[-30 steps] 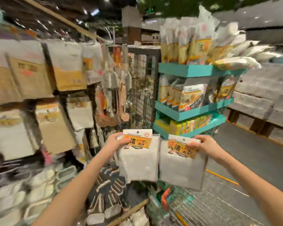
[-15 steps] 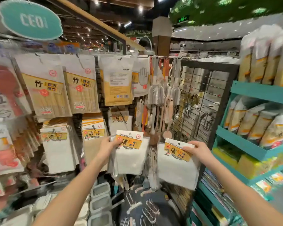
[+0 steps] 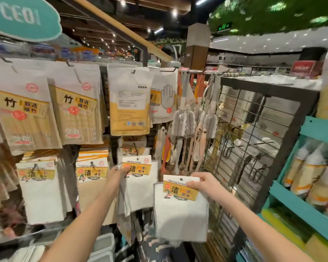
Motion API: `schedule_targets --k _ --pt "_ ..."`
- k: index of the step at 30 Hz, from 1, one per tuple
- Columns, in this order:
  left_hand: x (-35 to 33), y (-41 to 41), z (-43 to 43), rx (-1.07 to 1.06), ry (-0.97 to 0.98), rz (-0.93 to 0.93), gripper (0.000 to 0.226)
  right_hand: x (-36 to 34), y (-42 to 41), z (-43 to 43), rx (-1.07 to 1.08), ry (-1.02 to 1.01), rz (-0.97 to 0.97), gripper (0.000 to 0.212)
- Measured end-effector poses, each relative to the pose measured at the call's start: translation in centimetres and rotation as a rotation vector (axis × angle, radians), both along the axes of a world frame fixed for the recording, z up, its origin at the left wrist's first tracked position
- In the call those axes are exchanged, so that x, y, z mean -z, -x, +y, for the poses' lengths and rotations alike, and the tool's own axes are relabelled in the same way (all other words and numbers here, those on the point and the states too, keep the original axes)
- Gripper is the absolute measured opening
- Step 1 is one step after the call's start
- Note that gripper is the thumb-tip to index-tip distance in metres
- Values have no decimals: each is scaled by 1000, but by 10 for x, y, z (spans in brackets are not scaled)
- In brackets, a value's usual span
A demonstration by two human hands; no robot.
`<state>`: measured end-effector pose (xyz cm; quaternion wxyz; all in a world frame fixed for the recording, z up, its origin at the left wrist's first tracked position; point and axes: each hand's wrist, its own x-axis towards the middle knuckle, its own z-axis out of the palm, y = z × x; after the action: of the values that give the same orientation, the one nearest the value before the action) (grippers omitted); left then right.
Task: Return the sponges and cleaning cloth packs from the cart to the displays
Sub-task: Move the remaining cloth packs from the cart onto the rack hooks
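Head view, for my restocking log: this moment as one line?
left hand holds cleaning towel pack before matching hung pack | right hand holds second cleaning towel pack lower | neither on a peg

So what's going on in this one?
A person is restocking a shop's hanging display. The left hand pinches one cleaning cloth pack by its card header, holding it against the display just below a matching hung pack. The right hand holds a second cloth pack lower and to the right, in front of the wire grid panel. The second pack is not hung; I cannot tell whether the first is on a peg.
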<state>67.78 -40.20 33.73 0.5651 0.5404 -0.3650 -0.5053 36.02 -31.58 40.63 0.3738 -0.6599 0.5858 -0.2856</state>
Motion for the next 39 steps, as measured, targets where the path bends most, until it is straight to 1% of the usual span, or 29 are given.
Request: schedule_targets --k 3,6,9,12,14,16,20,24,26,30,32,34,36,37,39 --pt "7 4 -17 -64 -5 -20 22 -1 -4 -22 -67 -9 7 19" --pt "8 9 -22 -49 10 -70 20 3 -9 -43 -116 -12 6 30" --pt "11 11 -26 -41 22 -91 22 3 -21 -57 -130 -6 -44 20" --pt "13 11 -26 24 29 -98 32 9 -28 -70 -144 -6 -57 17" --pt "12 15 -22 51 52 -117 26 14 -33 -79 -160 3 -45 19" --pt "10 22 -20 26 75 -145 17 18 -36 -88 -184 4 -22 21" --pt "11 28 -25 -27 112 -201 12 17 -43 -98 -218 -2 -36 20" --pt "20 25 -21 -67 114 -160 16 22 -45 -105 -217 -30 -80 21" --pt "25 20 -19 -103 113 -151 16 24 -47 -107 -216 -32 -62 22" --pt "25 16 -14 -247 131 -150 24 30 -52 -113 -250 -11 4 23" --pt "24 17 -17 -228 106 -165 24 30 -55 -116 -264 15 16 23" --pt "27 17 -26 -157 68 -199 22 29 -58 -117 -262 27 2 21" --pt "29 16 -39 -168 29 -286 16 34 -60 -118 -267 12 -36 16" --pt "27 15 -47 -198 5 -321 18 36 -62 -118 -274 8 -46 16" --pt "20 16 -62 -246 -52 -366 31 40 -66 -121 -287 2 -54 15"
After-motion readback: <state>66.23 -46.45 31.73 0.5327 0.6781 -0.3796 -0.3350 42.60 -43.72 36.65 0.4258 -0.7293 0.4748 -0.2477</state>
